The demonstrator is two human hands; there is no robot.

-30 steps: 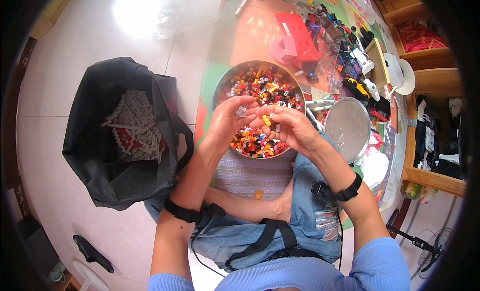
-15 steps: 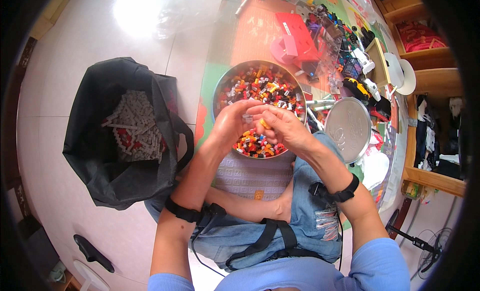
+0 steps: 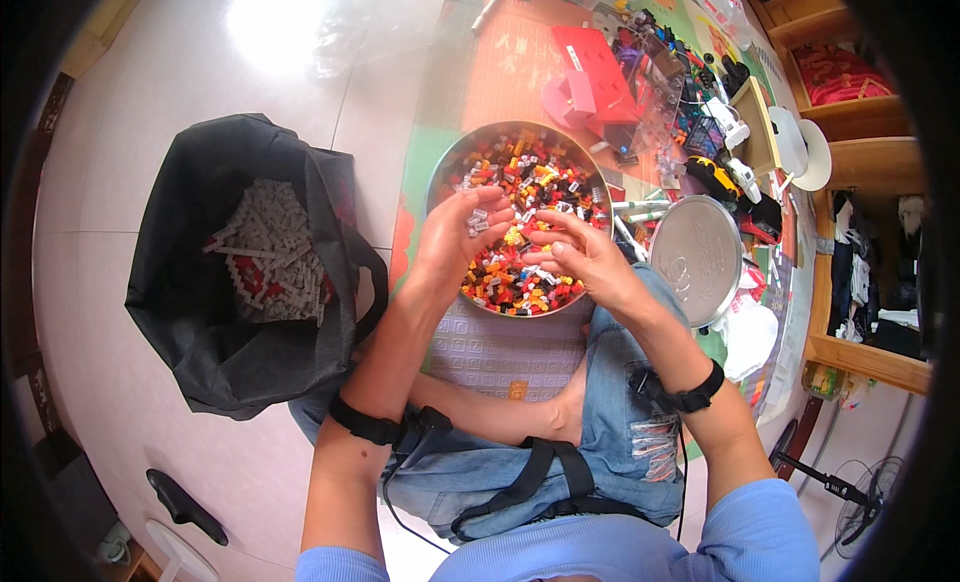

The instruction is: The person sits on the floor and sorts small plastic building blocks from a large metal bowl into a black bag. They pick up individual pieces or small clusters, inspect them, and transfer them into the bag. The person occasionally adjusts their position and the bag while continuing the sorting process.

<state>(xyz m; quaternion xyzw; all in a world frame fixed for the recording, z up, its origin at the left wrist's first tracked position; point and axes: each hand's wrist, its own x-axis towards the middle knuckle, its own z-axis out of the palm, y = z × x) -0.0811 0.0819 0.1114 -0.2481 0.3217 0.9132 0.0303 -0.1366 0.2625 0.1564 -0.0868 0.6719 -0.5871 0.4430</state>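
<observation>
A round metal tin [image 3: 445, 154] full of small toy bricks [image 3: 520, 294] in orange, red, black, yellow and white stands in front of me. Above its left side my left hand [image 3: 446, 244] is cupped, with a few whitish toy bricks [image 3: 480, 222] resting in the palm. Over the right side of the tin my right hand [image 3: 598, 266] has its fingers apart, and nothing shows between them. A yellow brick [image 3: 514, 237] is visible between the two hands, just below the right fingertips; whether it is falling or lying on the pile I cannot tell.
To the left stands a black fabric bag [image 3: 190, 332] with light grey bricks [image 3: 268, 244] inside. A round metal lid [image 3: 697, 257] lies right of the tin. Beyond it are a red box [image 3: 597, 70], loose toy parts and a wooden shelf [image 3: 860, 122].
My hands have moved apart. The right fingers have opened and let go of the yellow brick they pinched. My left palm has opened more, showing the whitish bricks.
</observation>
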